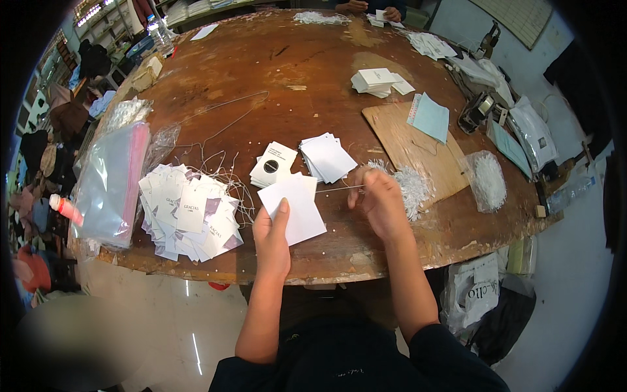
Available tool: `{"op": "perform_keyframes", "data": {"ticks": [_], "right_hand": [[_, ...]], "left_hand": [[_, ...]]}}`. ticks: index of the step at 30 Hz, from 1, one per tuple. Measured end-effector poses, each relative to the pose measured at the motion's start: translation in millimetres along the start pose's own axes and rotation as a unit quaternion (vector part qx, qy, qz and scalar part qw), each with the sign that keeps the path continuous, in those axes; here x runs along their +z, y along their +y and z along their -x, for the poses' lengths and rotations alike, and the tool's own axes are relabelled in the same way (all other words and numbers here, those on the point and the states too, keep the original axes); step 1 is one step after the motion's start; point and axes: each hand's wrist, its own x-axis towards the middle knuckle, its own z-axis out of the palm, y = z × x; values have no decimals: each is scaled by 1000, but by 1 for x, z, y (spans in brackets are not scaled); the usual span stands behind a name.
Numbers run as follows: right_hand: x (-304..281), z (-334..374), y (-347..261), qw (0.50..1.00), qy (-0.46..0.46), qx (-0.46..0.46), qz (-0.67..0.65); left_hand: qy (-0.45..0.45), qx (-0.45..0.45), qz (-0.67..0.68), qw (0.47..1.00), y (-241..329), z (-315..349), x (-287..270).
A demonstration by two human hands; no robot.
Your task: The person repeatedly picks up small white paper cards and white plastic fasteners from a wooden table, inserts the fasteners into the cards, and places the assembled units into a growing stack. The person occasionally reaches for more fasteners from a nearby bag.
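Note:
My left hand grips white square cards, thumb on top and fingers underneath. A thin pale string runs taut from the cards' upper right side to my right hand, whose fingers pinch it. Just beyond the held cards lie a small stack of printed cards with a black circle and a stack of blank white cards. Left of my left hand spreads a heap of printed tags with strings attached. Beside my right hand sits a bundle of loose white strings.
Clear plastic bags lie at the table's left. To the right are a wooden board with a light blue card, and a bagged string bundle. More cards lie farther off. Another person's hands hold cards at the far edge.

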Motion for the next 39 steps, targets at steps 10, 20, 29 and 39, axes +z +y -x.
{"op": "perform_keyframes", "data": {"ticks": [10,20,29,39], "right_hand": [[41,14,15,979,8,-31,200],[38,14,30,913,29,-141,381],[41,13,28,875,4,-247,417],[44,12,24,861,-27,-235,451]], "left_hand": [[-5,74,-147,986,-17,7,1],[-4,73,-141,987,-23,7,-1],[-7,83,-163,983,-23,10,-1],[-11,269,-367,890,-21,11,1]]}}
